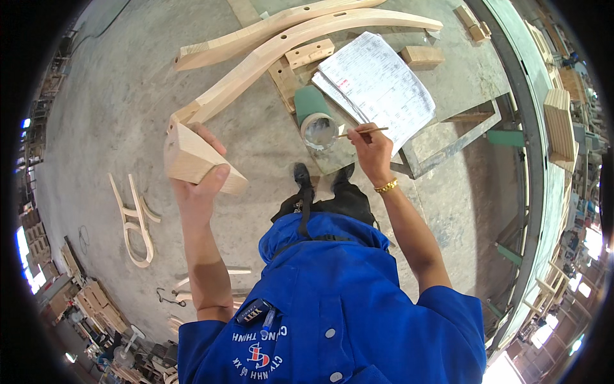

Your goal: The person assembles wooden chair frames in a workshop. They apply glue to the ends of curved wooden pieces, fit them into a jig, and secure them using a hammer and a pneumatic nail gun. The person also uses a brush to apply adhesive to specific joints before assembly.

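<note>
At left of centre, the left hand grips the pale wooden block, apparently steadying it, while at centre the right hand, well apart, pinches a thin stick beside an open pot, seemingly kept within reach.

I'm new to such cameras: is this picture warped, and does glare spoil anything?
Head view: yes, the metal rail bows near the right rim; head view: a left-edge opening glares white, hiding detail; head view: the printed sheets look bright, yet their lines show.
</note>
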